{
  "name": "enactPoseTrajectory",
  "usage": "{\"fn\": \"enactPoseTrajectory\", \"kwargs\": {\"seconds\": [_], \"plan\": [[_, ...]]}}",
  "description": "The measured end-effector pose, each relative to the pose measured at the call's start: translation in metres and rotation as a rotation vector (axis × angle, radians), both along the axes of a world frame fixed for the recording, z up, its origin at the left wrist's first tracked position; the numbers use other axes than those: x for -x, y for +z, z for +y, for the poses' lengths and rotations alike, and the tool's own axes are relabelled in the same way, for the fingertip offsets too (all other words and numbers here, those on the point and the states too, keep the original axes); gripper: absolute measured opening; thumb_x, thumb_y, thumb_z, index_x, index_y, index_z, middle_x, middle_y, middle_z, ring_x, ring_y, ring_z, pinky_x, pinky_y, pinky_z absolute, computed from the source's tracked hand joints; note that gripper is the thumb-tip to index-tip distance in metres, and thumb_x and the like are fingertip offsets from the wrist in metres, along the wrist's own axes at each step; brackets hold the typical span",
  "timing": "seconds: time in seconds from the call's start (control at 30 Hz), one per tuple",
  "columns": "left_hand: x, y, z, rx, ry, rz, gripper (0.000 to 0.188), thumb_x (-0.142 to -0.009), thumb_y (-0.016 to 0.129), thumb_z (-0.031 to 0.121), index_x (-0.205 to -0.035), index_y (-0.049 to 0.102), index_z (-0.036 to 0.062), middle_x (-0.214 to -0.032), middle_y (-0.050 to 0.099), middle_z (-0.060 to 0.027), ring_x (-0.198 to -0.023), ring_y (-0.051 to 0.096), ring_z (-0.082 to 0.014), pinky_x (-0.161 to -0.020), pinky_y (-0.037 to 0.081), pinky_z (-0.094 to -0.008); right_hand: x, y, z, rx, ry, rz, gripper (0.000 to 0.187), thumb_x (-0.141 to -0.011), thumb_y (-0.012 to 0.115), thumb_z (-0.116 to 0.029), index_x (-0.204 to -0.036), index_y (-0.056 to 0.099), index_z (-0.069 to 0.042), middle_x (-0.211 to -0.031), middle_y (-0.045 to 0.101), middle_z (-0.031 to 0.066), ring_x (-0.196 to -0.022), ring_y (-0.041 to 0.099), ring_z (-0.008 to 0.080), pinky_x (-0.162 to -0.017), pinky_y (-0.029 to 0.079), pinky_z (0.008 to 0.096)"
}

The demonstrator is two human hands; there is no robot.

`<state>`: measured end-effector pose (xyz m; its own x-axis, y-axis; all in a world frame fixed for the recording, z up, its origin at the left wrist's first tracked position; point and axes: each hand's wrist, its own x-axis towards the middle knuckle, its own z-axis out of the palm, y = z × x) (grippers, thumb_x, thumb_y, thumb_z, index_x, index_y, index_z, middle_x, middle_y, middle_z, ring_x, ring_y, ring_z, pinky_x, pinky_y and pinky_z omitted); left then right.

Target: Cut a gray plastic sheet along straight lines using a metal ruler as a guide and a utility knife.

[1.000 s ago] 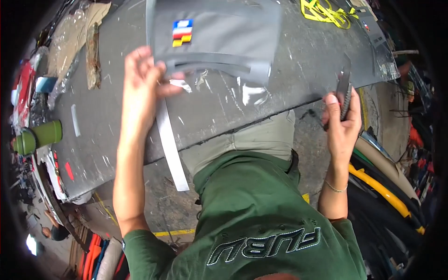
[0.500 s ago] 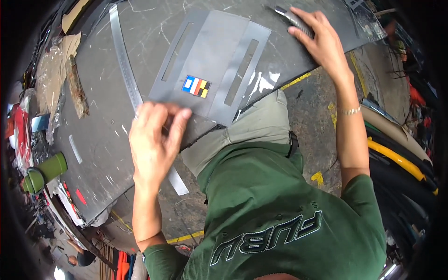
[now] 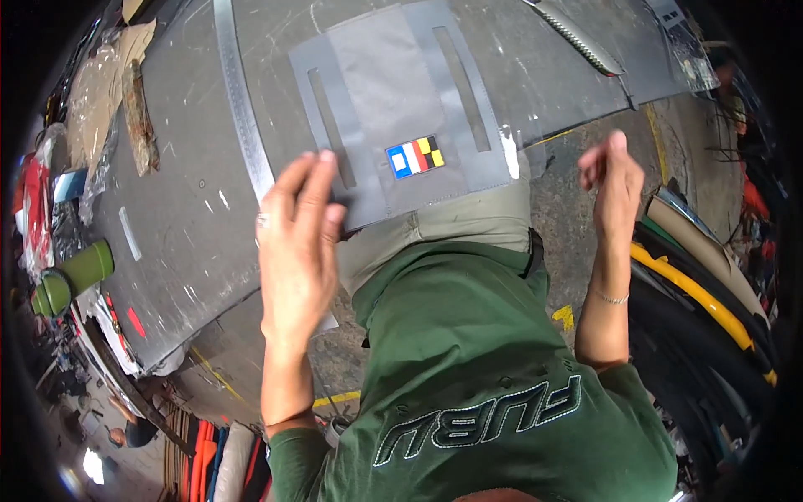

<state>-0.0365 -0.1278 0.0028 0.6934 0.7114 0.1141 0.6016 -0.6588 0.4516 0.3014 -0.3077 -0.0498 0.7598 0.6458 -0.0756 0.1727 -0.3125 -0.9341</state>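
A flat grey fabric panel (image 3: 389,75) with two long slots lies on the dark table in front of me. Near its close edge is a small patch of blue, white, red, yellow and black blocks (image 3: 414,157). My left hand (image 3: 297,243), a ring on one finger, hovers at the panel's lower left corner, fingers apart and empty. Beside it runs a long metal ruler (image 3: 237,100), partly covered by that hand. My right hand (image 3: 617,184) hangs in the air past the table edge, loosely curled with fingers apart, nothing in it. A utility knife (image 3: 577,38) with a patterned handle rests on the table.
On the left of the table (image 3: 188,201) are a brown stick-like piece (image 3: 140,117), clear plastic wrap (image 3: 88,125) and a green cylindrical bottle (image 3: 79,272). Rolls of material, one yellow (image 3: 694,284), lie at the right. A person (image 3: 134,431) is at the lower left.
My right hand has let go of the utility knife and drawn back toward me. The panel has turned and now lies squarer to me. My left hand stays by its corner.
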Motion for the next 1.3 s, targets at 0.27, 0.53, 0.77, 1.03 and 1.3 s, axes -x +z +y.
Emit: {"fn": "enactPoseTrajectory", "kwargs": {"seconds": [0.27, 0.53, 0.77, 1.03, 1.3], "plan": [[0.027, -0.024, 0.012, -0.027, 0.307, -0.086, 0.042, -0.112, 0.057, 0.015, -0.152, 0.059, 0.0043, -0.155, 0.057, -0.0197, -0.149, 0.051, -0.0374, -0.122, 0.041, -0.0446, 0.079, -0.041, -0.01, -0.139, 0.43, 0.671, 0.053, -0.101, 0.072, -0.049, -0.12, 0.066, 0.001, -0.085, 0.069, 0.0077, -0.069, 0.063, 0.0133, -0.06, 0.05, 0.0264], [0.021, -0.013, 0.007, 0.068, 0.232, -0.01, 0.05, -0.104, 0.073, 0.028, -0.148, 0.064, 0.0063, -0.158, 0.057, -0.0165, -0.157, 0.041, -0.0396, -0.128, 0.033, -0.0514, 0.111, -0.017, 0.037, 0.002, 0.336, 0.739, 0.032, -0.105, 0.073, -0.021, -0.122, 0.067, 0.005, -0.102, 0.078, 0.0189, -0.073, 0.074, 0.0184, -0.06, 0.056, 0.029], [0.009, -0.014, 0.009, -0.045, 0.083, 0.048, 0.052, -0.103, 0.073, 0.033, -0.146, 0.065, 0.006, -0.158, 0.056, -0.0187, -0.156, 0.041, -0.0385, -0.132, 0.024, -0.0554, 0.125, -0.015, 0.015, -0.324, 0.101, 1.104, 0.031, -0.107, 0.068, -0.013, -0.129, 0.063, 0.008, -0.096, 0.078, 0.0177, -0.075, 0.079, 0.0254, -0.064, 0.066, 0.0344], [-0.011, -0.014, 0.004, 0.14, 0.131, -0.386, 0.061, -0.108, 0.066, 0.042, -0.155, 0.055, 0.0039, -0.146, 0.064, -0.02, -0.141, 0.059, -0.0331, -0.116, 0.046, -0.0439, 0.128, -0.002, 0.007, -0.467, 0.249, 1.069, 0.061, -0.108, 0.061, -0.003, -0.16, 0.029, -0.008, -0.102, 0.074, 0.0175, -0.077, 0.08, 0.0304, -0.071, 0.069, 0.0428], [0.005, -0.003, -0.018, 1.062, 0.332, -0.626, 0.083, -0.109, 0.035, 0.074, -0.137, 0.058, 0.0002, -0.108, 0.064, -0.0069, -0.084, 0.061, -0.0152, -0.083, 0.052, -0.0313, 0.098, 0.046, 0.042, -0.719, 0.548, 0.798, 0.055, -0.108, 0.061, -0.002, -0.157, 0.036, 0.0, -0.121, 0.071, 0.0191, -0.079, 0.079, 0.0293, -0.072, 0.069, 0.0434]]}}
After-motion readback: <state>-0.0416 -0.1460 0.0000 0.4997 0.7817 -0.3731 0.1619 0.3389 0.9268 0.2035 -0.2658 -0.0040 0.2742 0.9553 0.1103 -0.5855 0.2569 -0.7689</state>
